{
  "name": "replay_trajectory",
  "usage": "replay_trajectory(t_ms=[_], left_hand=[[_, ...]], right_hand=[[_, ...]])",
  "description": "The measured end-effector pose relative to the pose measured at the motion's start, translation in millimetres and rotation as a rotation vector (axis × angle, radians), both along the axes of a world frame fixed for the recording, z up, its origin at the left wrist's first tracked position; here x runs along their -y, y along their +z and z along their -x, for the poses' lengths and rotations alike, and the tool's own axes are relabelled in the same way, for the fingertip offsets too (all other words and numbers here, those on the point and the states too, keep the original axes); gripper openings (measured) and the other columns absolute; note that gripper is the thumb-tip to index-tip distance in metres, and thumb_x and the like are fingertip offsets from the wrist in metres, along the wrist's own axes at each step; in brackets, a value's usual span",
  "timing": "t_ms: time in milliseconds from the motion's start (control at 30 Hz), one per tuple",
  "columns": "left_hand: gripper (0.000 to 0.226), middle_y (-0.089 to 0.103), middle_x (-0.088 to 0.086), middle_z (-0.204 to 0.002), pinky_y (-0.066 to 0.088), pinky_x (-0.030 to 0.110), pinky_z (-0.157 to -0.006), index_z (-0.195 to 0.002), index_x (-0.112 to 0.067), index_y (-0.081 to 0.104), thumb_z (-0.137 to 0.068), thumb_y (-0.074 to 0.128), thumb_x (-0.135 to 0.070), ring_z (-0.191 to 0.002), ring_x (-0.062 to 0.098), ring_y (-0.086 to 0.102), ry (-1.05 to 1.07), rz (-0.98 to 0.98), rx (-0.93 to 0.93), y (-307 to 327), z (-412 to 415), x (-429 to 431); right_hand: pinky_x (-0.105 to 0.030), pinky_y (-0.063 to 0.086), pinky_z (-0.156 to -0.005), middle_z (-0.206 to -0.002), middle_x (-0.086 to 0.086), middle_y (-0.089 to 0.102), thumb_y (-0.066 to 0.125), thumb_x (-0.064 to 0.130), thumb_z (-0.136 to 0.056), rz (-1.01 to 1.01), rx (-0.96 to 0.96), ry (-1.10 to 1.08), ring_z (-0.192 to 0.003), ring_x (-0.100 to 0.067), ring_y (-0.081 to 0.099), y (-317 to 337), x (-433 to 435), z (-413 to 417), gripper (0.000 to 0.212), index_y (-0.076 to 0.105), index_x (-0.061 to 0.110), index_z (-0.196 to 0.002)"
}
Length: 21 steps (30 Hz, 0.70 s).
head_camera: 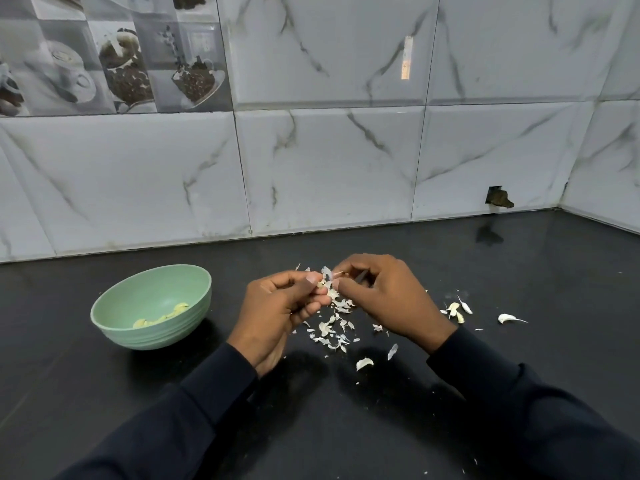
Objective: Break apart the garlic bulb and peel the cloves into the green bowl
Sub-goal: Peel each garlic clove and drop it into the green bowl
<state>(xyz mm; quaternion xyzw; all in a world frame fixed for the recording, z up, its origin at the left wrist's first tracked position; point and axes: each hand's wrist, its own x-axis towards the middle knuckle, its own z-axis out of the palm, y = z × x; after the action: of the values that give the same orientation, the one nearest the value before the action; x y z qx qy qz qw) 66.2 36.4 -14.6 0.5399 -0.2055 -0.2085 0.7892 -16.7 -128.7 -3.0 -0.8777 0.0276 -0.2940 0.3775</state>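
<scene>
Pinching a half-skinned clove [327, 289] between the fingers [304, 279] of my left hand [277, 306], with my right hand [384, 296] nipping a papery flake [327, 271] of its skin, above peel scraps [332, 330] on the tabletop [519, 265]. Risk: the slick clove may squirt free and miss the green bowl [104, 301], well left, where peeled cloves [180, 308] lie; unpeeled cloves [457, 310] sit right.

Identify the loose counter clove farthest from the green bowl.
The lone clove at far right, thin tail pointing right; the clustered cloves left of it sit nearer the green bowl.
</scene>
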Motion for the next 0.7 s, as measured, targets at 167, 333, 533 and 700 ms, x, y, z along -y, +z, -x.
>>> replay_trajectory(t_ms=[167, 333, 533, 700], left_hand=[[0.008, 0.075, 0.016, -0.081, 0.055, 0.016, -0.059, -0.090, 0.000, 0.075, -0.089, 0.072, -0.007, -0.070, 0.019, 0.071, 0.012, -0.077, 0.130, -0.3, 1.2, -1.4], [0.002, 0.072, 0.021, -0.071, 0.053, 0.016, -0.055, -0.083, -0.002, 0.077, -0.083, 0.075, -0.002, -0.059, 0.015, 0.067, 0.073, -0.099, 0.227, -0.9, 4.6, -0.4], [0.004, 0.071, 0.014, -0.066, 0.052, 0.019, -0.055, -0.080, -0.004, 0.077, -0.076, 0.079, -0.006, -0.057, 0.015, 0.065, 0.102, -0.069, 0.280, 1.4, 7.9, -1.1], [0.004, 0.074, 0.018, -0.071, 0.055, 0.020, -0.059, -0.086, 0.000, 0.078, -0.084, 0.075, -0.003, -0.063, 0.018, 0.071, 0.097, -0.090, 0.346, 3.0, 10.6, -0.5]], right_hand=[[-0.040, 0.058, -0.060, -0.079, 0.000, 0.075, 0.078, 0.024, -0.091, -0.035, 0.005, 0.092, -0.061, -0.020, 0.068, -5.0, -2.8, -2.2, 0.006, 0.080, 0.020, -0.094], [-0.042, 0.062, -0.063, -0.072, -0.009, 0.076, 0.074, 0.017, -0.095, -0.166, -0.030, 0.157, -0.066, -0.028, 0.074, -3.4, -3.1, 0.0, 0.009, 0.078, 0.009, -0.094], [-0.022, 0.056, -0.057, -0.068, -0.008, 0.073, 0.072, 0.007, -0.095, -0.334, -0.029, 0.262, -0.059, -0.013, 0.070, 0.6, -3.6, 0.9, 0.014, 0.074, -0.007, -0.094], [-0.026, 0.056, -0.057, -0.071, -0.018, 0.072, 0.074, 0.009, -0.094, -0.368, -0.032, 0.262, -0.061, -0.020, 0.069, 0.5, -1.3, 0.4, 0.018, 0.072, -0.008, -0.092]])
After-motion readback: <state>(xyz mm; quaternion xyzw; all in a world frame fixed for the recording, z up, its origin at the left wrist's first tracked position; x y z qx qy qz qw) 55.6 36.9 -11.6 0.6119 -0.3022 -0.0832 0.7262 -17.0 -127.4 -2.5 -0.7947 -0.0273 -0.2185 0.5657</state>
